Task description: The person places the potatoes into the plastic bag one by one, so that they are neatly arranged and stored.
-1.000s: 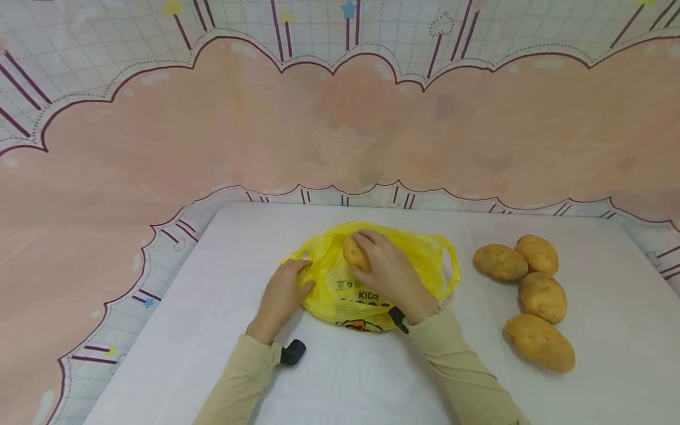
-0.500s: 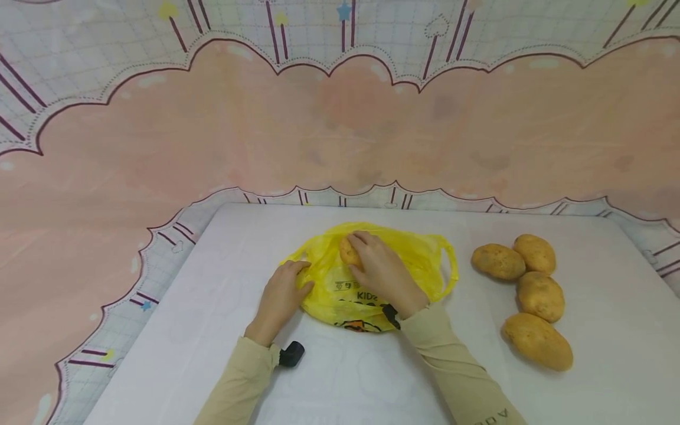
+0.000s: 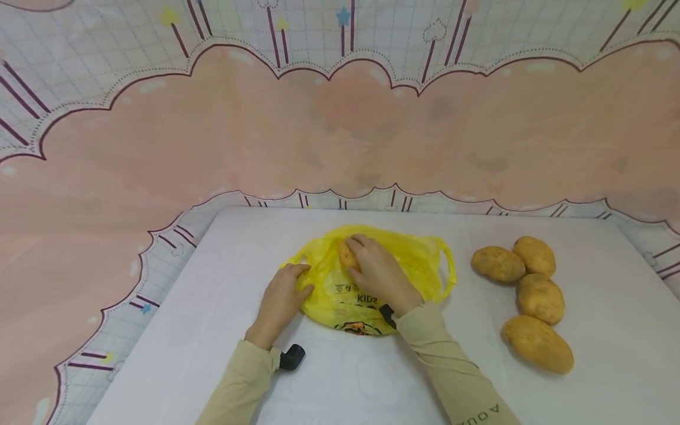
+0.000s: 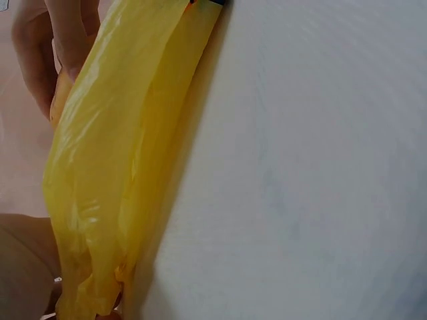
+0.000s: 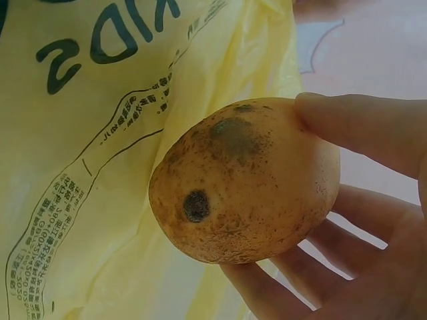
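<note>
And here's the right hand [image 3: 379,270] over the middle of the desk [image 3: 239,236], thumb on one side and fingers on the other, gripping a potato [image 5: 243,187]. Lovely view of it from the right wrist: a round, dark spot on the skin, a greyish patch above. That potato sits right over the yellow bag [image 3: 326,304], against its crumpled plastic; whether it's inside the mouth, I can't tell.

Over to the left hand [image 3: 280,300], pinching the bag's left edge between thumb and fingers, the fingertips partly hidden by plastic. The bag lies spread out, dark lettering across its near part, a handle loop [image 3: 448,268] out to the right.

And well to the right, four more potatoes on the bare desk! A darker potato [image 3: 498,264] touches the far potato [image 3: 535,257]; a rounder potato [image 3: 540,299] sits just in front, and the longest potato [image 3: 538,344] lies nearest the person.
</note>
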Action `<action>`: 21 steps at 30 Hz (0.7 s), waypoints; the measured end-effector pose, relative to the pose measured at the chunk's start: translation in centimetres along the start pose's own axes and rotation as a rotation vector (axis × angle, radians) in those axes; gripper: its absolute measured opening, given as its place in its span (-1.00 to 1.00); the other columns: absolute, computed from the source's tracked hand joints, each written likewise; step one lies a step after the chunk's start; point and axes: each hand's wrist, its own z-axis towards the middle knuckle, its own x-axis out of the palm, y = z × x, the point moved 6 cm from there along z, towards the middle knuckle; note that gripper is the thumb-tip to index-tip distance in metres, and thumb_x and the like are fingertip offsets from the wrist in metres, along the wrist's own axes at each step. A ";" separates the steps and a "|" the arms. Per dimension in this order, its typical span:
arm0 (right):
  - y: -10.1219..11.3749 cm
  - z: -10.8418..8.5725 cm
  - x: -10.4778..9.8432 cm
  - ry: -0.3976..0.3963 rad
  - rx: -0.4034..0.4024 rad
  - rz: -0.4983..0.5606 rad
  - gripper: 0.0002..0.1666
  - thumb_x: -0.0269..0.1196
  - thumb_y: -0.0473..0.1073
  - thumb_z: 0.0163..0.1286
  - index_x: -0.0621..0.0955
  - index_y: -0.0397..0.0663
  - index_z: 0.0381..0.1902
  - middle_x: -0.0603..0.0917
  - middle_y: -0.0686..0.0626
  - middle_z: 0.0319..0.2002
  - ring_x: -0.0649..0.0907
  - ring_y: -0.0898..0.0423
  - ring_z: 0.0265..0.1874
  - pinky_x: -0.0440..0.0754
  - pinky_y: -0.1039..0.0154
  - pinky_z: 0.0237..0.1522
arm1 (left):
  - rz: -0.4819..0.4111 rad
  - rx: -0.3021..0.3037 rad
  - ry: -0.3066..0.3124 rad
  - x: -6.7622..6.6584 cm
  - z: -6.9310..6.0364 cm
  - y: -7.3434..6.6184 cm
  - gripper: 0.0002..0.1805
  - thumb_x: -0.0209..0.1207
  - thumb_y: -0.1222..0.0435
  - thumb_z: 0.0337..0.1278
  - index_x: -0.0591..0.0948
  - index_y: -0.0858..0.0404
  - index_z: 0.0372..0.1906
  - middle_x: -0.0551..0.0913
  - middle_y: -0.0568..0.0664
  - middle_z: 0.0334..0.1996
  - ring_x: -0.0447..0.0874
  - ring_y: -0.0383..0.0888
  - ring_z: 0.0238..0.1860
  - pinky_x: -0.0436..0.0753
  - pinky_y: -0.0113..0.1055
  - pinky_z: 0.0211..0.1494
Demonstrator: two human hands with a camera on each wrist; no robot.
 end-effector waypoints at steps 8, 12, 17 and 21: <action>-0.3 0.4 0.4 0.016 0.020 0.010 -0.33 0.37 -0.20 0.31 0.46 -0.30 0.33 0.49 -0.24 0.31 0.50 -0.15 0.30 0.44 0.02 0.37 | 0.003 -0.002 -0.003 0.1 0.0 -0.1 -0.52 0.33 0.28 0.20 0.57 0.32 0.21 0.59 0.17 0.13 0.53 0.11 0.19 0.51 0.02 0.31; -0.5 0.4 0.8 0.026 0.024 0.008 -0.34 0.36 -0.19 0.32 0.46 -0.28 0.33 0.49 -0.23 0.31 0.50 -0.13 0.30 0.43 0.03 0.38 | -0.005 -0.005 0.008 0.4 -0.2 0.0 -0.53 0.31 0.28 0.22 0.57 0.33 0.21 0.59 0.17 0.14 0.53 0.10 0.20 0.51 0.02 0.31; -0.6 0.6 1.2 0.040 0.023 0.019 -0.35 0.35 -0.19 0.34 0.46 -0.27 0.34 0.48 -0.23 0.32 0.49 -0.13 0.31 0.42 0.02 0.39 | 0.007 0.012 0.002 0.5 -0.3 -0.1 -0.55 0.30 0.29 0.24 0.58 0.33 0.20 0.59 0.17 0.15 0.53 0.11 0.21 0.51 0.01 0.31; -0.7 1.0 1.3 0.054 0.030 0.037 -0.36 0.32 -0.20 0.37 0.44 -0.27 0.35 0.46 -0.23 0.34 0.46 -0.13 0.33 0.38 0.03 0.42 | 0.017 0.034 -0.012 0.1 -0.3 -0.3 -0.57 0.29 0.31 0.25 0.57 0.34 0.20 0.58 0.17 0.15 0.52 0.11 0.21 0.51 0.02 0.32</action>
